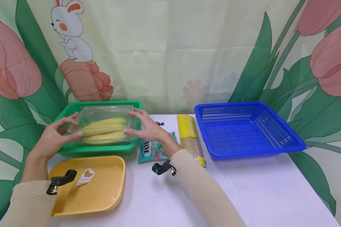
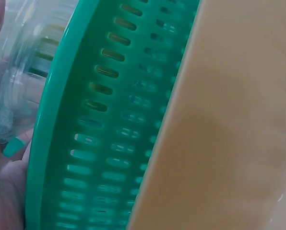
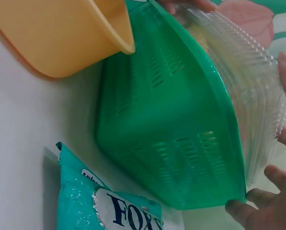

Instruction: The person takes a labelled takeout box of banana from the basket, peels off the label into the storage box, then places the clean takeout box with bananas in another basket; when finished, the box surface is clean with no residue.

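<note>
Listing, nearest first:

Yellow tray: yellow tray [image 1: 102,192] at the table's [image 1: 244,195] front left, a small banana sticker [image 1: 84,177] lying in it; its far edge is just beside the green basket.

Candy bag: teal candy bag [image 1: 152,150] flat on the table, partly under the right wrist, just beside the green basket's right corner.

Yellow packet: long yellow packet [image 1: 191,138] lying between the candy bag and the blue basket.

Left hand: left hand [image 1: 52,137] with fingers curled round the left end of the clear box, thumb and fingertips pinching its edge.

Right hand: right hand [image 1: 147,127] with fingers spread over the box's right end, gripping it from above and the side.

Clear box: clear box [image 1: 103,126] of yellow corn, held by both hands at or just above the rim of the green basket [image 1: 71,150]; whether its base touches the basket I cannot tell.

Blue basket: blue basket [image 1: 244,129] on the right, well apart from both hands.

Risk, squeeze: thin ribbed plastic likely flexes; hard inward pressure could pop the lid and spill the corn.

Risk, snag: the box's flared lip may catch the basket rim and drag or tip the basket.

Risk, sleeve: the right forearm passes over the candy bag and could sweep it along.
</note>
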Demonstrator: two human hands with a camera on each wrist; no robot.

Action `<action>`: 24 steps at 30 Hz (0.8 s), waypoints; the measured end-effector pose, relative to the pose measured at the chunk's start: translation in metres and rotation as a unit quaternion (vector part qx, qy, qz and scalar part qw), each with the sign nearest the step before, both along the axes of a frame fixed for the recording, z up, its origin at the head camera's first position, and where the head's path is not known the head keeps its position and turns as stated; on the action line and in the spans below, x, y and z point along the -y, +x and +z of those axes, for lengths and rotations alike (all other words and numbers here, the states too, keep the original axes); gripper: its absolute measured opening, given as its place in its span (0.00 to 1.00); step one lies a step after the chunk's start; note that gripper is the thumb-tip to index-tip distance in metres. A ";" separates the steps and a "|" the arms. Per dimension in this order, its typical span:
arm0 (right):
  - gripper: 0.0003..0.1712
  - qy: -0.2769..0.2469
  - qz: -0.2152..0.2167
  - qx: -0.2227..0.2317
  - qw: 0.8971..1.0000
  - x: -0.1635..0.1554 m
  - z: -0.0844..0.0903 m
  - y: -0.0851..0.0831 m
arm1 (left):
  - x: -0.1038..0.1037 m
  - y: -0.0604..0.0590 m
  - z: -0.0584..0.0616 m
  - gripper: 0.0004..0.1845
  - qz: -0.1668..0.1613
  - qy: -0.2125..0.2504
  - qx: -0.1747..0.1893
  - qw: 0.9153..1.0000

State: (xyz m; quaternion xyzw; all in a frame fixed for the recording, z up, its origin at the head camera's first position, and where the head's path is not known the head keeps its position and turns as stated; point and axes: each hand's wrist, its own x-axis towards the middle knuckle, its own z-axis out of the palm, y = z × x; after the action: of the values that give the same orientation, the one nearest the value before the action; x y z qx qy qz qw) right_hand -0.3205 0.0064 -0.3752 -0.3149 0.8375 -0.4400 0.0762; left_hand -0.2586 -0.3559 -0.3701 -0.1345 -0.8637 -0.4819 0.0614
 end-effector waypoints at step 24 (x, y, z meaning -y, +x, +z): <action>0.40 0.108 0.008 -0.055 0.993 0.009 -0.014 -0.009 | 0.007 -0.001 0.009 0.24 -0.002 -0.076 0.085 0.993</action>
State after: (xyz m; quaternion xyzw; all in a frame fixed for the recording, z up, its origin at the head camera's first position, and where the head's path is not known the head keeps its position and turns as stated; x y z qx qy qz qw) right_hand -0.3298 -0.0031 -0.3896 -0.3347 0.8808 -0.3281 0.0674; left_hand -0.2595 -0.3626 -0.3611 -0.0986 -0.8997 -0.4246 -0.0237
